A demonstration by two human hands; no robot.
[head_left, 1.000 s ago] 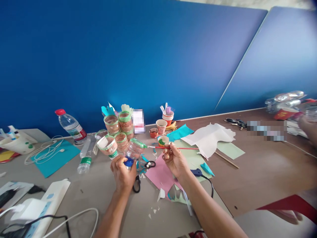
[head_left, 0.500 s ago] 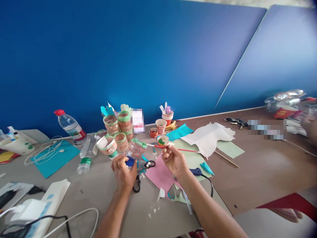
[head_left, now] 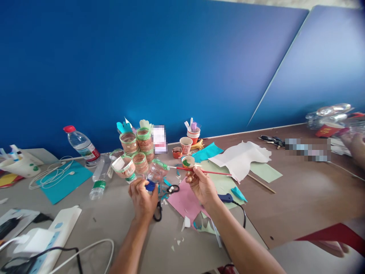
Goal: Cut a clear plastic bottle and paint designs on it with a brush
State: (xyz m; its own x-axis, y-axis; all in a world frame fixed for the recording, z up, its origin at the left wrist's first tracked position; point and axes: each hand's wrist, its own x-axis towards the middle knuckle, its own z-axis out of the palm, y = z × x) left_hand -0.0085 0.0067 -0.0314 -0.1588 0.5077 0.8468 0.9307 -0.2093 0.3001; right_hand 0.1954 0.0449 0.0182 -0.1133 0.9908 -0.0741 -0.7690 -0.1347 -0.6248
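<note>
My left hand (head_left: 142,196) is closed around the blue-capped end of a cut plastic bottle (head_left: 155,173), whose far rim is coated green. Between the fingertips of my right hand (head_left: 199,182) is a red-handled paintbrush (head_left: 211,172). Its white tip reaches the green rim. Just beyond the brush stands a paper cup (head_left: 188,161) with green paint inside. Beside the bottle piece are painted bottle cups (head_left: 139,163) and a white-and-green paper cup (head_left: 123,166). Black-handled scissors (head_left: 157,212) lie right of my left hand, partly hidden.
Pink paper (head_left: 185,196), blue paper (head_left: 209,151) and a torn white sheet (head_left: 242,156) cover the middle right. A glue gun (head_left: 226,198) trails a cable. At left are bottles (head_left: 84,146), earphones (head_left: 54,177) and a power strip (head_left: 61,224). Another person's hand (head_left: 357,148) is at far right.
The brush has shifted slightly, its tip now against the green rim. My left hand keeps its hold almost unmoved. The other person's hand at far right has moved a little left.
</note>
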